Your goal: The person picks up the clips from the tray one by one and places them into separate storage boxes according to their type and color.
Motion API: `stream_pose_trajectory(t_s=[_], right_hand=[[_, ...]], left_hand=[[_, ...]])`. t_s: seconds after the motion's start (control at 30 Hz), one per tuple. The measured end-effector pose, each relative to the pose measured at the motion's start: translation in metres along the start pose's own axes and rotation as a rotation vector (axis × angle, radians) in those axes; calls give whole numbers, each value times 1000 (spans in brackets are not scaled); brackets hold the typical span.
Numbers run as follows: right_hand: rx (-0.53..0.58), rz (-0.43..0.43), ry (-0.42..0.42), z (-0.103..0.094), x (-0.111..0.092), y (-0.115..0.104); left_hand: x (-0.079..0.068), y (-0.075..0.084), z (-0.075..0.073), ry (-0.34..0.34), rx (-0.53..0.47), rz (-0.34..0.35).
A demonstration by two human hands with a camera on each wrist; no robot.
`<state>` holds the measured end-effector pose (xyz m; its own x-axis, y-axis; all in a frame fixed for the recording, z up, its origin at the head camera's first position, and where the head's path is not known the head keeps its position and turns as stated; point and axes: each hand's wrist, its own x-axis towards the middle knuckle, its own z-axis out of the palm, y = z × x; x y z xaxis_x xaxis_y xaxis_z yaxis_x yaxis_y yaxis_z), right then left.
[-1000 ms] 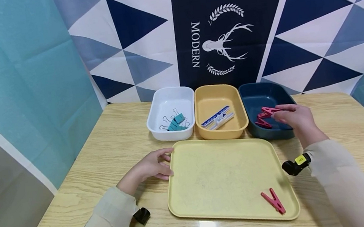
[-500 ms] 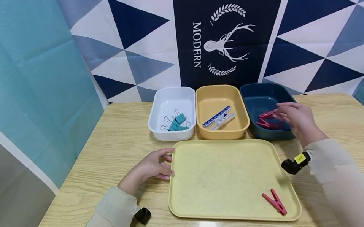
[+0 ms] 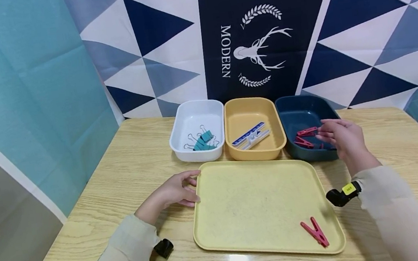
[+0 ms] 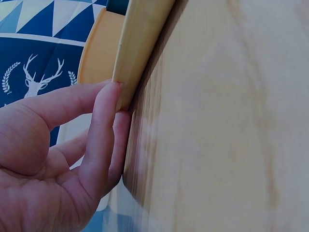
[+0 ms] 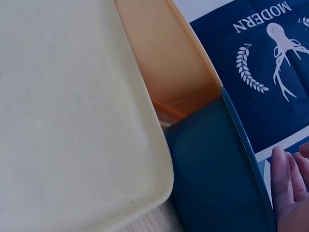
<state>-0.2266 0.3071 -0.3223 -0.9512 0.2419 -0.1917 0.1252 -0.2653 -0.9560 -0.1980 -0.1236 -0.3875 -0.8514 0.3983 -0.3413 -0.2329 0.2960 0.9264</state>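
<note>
In the head view, my right hand (image 3: 347,141) hovers over the front right of a dark blue bin (image 3: 303,109). Nothing shows between its fingers, though the head view hides part of them; in the right wrist view the fingers (image 5: 285,179) appear beside the bin wall. Red clothespins (image 3: 304,142) lie in that bin. Another red clothespin (image 3: 316,233) rests on the yellow tray (image 3: 258,203), close to its front right corner. My left hand (image 3: 175,191) holds the tray's left rim, its fingertips against the edge in the left wrist view.
Behind the tray stand a white bin (image 3: 191,115) with teal binder clips (image 3: 203,142) and an orange-yellow bin (image 3: 249,107) with blue-and-white clips (image 3: 250,136). The bins stand side by side on the wooden table (image 3: 136,153), before a patterned cloth (image 3: 166,43).
A red clothespin pinched in my right hand was let go into the dark blue bin. The right hand then drew slightly right, away from it. My left hand stayed at the tray.
</note>
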Motion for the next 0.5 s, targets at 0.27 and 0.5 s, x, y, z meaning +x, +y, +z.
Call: stream_pose_trajectory(t_s=[0.27,0.5], right_hand=[[-9,-11,1,1,-8,3],[-15,3,15,0,-14,5]], left_hand=[[0,0,0,-2,-3,-1],[0,0,0,8,0,-4]])
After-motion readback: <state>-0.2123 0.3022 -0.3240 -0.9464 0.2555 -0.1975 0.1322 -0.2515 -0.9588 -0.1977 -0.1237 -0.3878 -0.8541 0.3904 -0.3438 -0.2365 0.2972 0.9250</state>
